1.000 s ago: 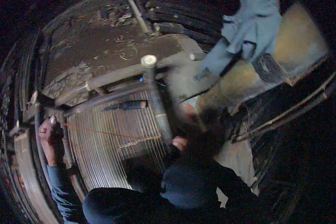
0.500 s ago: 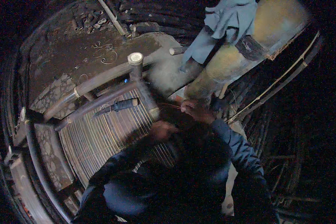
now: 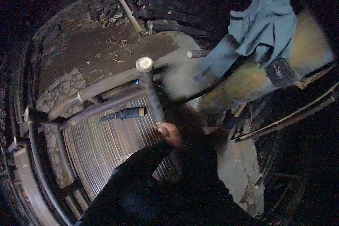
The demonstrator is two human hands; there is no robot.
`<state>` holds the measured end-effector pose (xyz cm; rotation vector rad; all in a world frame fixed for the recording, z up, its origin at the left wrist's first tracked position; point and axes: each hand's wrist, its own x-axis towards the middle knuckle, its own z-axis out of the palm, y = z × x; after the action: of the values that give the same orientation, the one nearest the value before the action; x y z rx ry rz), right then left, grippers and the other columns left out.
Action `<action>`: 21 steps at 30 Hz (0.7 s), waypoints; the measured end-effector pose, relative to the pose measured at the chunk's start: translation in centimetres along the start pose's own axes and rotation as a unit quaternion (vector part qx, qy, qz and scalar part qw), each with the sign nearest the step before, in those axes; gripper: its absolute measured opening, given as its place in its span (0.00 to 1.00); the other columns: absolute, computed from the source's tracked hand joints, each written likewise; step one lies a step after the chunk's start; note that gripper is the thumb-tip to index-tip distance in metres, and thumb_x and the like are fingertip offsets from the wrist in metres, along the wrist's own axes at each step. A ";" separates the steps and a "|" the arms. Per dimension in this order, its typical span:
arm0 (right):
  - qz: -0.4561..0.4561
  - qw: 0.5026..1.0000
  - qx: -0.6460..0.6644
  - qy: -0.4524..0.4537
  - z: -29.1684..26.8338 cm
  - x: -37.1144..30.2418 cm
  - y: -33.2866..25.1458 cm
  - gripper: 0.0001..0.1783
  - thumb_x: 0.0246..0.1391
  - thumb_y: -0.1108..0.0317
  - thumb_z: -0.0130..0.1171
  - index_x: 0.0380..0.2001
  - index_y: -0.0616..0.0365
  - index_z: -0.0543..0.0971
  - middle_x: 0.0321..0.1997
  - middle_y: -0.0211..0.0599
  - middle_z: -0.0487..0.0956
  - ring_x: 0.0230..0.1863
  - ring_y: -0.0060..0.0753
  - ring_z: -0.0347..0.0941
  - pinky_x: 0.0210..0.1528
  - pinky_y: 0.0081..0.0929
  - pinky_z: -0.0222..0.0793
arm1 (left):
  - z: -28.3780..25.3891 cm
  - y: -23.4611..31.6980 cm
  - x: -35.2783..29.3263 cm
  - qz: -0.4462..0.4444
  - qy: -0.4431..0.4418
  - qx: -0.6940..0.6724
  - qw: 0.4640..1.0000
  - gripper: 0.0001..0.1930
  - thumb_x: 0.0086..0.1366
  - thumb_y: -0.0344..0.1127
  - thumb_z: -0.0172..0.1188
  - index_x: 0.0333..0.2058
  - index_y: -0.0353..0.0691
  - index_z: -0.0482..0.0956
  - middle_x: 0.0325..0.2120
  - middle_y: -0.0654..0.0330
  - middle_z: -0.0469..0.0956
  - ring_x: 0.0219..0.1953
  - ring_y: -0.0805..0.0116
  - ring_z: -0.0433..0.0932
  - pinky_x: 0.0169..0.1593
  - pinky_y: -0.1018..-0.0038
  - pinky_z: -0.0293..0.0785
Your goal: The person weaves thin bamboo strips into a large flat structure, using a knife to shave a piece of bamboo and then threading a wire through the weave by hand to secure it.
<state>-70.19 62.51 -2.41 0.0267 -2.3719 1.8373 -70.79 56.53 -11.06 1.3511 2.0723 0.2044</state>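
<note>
My left hand point(image 3: 170, 133) is closed, thumb pressed against curled fingers, beside the right edge of a slatted bamboo bench point(image 3: 101, 150). Whatever it pinches is too small to make out. To its right, my right hand point(image 3: 217, 135) is a dark blur below a thick yellowish-brown trunk-like pole point(image 3: 237, 88), and its fingers cannot be read. A knife point(image 3: 126, 113) with a dark wrapped handle and a pale butt lies on the slats, left of and beyond my left hand.
Round poles frame the bench, with a pale-topped post point(image 3: 144, 64) at its far corner. Blue-grey cloth point(image 3: 261, 32) drapes by the trunk-like pole. A split pole point(image 3: 290, 115) slants at right. Curled strips point(image 3: 122, 55) lie on the dirt floor point(image 3: 75, 49).
My left hand has come up and right to the bench edge, and my right hand has dropped lower into shadow. A thin reddish strand seen between them earlier no longer shows clearly. The view has shifted.
</note>
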 end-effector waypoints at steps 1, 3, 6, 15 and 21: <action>0.000 1.000 0.026 0.016 0.1 0.1 1.0 0.13 0.62 0.62 0.52 0.33 0.61 0.79 0.30 0.39 0.80 0.36 0.37 0.76 0.44 0.33 0.70 | -0.1 0.0 0.4 -0.011 0.001 0.000 1.000 0.12 0.67 0.39 0.53 0.39 0.42 0.82 0.34 0.55 0.82 0.36 0.57 0.81 0.41 0.61 0.77; 0.008 0.997 0.065 0.042 -0.8 0.1 2.8 0.13 0.62 0.62 0.52 0.34 0.61 0.79 0.30 0.39 0.79 0.35 0.36 0.75 0.43 0.33 0.70 | -0.1 1.0 1.3 -0.025 -0.002 -0.001 1.000 0.11 0.67 0.39 0.53 0.39 0.42 0.82 0.34 0.55 0.82 0.36 0.57 0.81 0.41 0.61 0.77; 0.022 0.996 0.091 0.011 -2.5 0.1 4.3 0.13 0.62 0.62 0.52 0.33 0.61 0.79 0.30 0.38 0.79 0.35 0.35 0.75 0.42 0.32 0.70 | 0.6 0.7 1.9 -0.066 -0.005 -0.003 0.998 0.11 0.67 0.39 0.53 0.38 0.42 0.81 0.33 0.54 0.82 0.35 0.57 0.80 0.40 0.61 0.77; 0.031 0.989 0.131 -0.065 -9.2 -3.1 5.3 0.12 0.63 0.63 0.53 0.33 0.60 0.80 0.30 0.36 0.79 0.33 0.32 0.74 0.40 0.30 0.70 | 0.4 -1.8 1.8 -0.141 0.007 0.016 0.990 0.10 0.66 0.38 0.53 0.37 0.41 0.80 0.32 0.54 0.81 0.34 0.57 0.80 0.39 0.60 0.76; 0.031 0.984 0.136 -0.114 -9.8 -3.7 6.3 0.12 0.63 0.63 0.54 0.33 0.60 0.80 0.30 0.34 0.79 0.32 0.30 0.73 0.39 0.29 0.69 | 0.6 -3.6 0.4 -0.173 0.018 0.027 0.984 0.09 0.65 0.38 0.52 0.36 0.41 0.79 0.31 0.54 0.80 0.33 0.57 0.79 0.38 0.60 0.76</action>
<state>-66.21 73.31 -6.51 0.2056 -2.2614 2.2874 -73.32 55.15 -13.36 1.0014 2.3167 0.0228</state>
